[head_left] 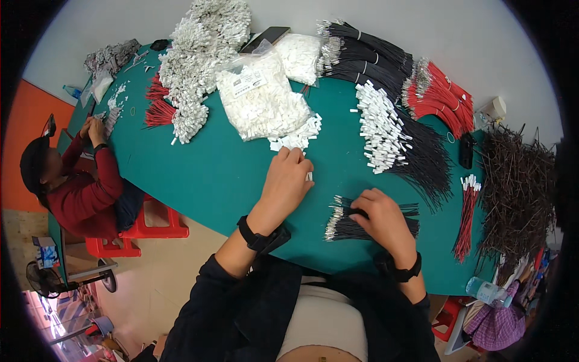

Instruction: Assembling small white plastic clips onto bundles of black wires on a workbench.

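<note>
The left grip (pixel 289 174) hides part of a small white piece (pixel 310 177) near its thumb, so its shape is hard to see. The right grip (pixel 382 216) covers the middle of the short black wires (pixel 351 229), so you can't tell if it pinches one. The top edge cuts off the tall white heap (pixel 202 51). The big bag (pixel 259 102) hides part of a dark flat thing (pixel 274 34). What the other person (pixel 81 193) holds is too small to tell.

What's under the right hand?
A bundle of black wires: pale-tipped ends show left of the right hand, dark lengths right of it. The hand covers the bundle's middle, so whether the wires there are tied, or how many its fingers hold, cannot be seen.
</note>
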The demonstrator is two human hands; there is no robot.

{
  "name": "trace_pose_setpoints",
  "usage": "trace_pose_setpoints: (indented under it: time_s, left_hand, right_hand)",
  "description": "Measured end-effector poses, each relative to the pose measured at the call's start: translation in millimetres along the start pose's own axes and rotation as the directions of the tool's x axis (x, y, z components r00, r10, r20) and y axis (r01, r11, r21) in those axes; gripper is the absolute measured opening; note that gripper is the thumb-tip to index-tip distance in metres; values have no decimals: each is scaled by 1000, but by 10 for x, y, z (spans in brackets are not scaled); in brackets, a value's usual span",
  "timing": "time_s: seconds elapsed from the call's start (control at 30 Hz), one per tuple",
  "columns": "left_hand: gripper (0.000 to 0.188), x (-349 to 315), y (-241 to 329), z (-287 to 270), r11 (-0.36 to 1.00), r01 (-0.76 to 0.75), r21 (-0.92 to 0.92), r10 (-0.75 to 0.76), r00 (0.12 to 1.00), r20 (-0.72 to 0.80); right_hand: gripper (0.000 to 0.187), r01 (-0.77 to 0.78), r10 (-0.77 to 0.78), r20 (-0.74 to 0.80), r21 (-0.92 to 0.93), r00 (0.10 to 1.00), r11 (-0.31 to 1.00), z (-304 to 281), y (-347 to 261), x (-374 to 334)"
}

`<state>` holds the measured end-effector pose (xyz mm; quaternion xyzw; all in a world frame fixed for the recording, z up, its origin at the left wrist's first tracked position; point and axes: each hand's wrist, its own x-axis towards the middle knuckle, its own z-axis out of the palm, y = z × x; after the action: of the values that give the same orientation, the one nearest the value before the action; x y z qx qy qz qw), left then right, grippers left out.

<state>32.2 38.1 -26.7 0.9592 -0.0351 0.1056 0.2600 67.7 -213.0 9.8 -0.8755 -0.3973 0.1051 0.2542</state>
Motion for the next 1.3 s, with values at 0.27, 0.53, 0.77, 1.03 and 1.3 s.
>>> trace_pose_setpoints:
  time_s: [0.27,0.53,0.77,1.03,1.3]
  left_hand:
    - [24,34,51,-105,975,40,-219,-32,999,40]
    - [25,-80,162,-111,174,250,-953,-231,951,207]
    - [16,-127,321,-136,46,296,-954,-257,926,275]
    - [10,-189,438,-108,-26,338,-941,-221,916,335]
    - [9,-220,439,-91,-35,325,-945,-217,920,325]
  right_hand:
    - [10,-10,10,-2,54,1000,999,103,56,-45]
    - [5,-142,257,-83,652,963,745,18,-43,-96]
    - [7,122,34,-363,396,931,910,-42,-92,-88]
    - [7,-111,282,-226,564,932,818,-176,-315,-150]
    - [9,12,222,-425,482,878,876,-150,-389,-112]
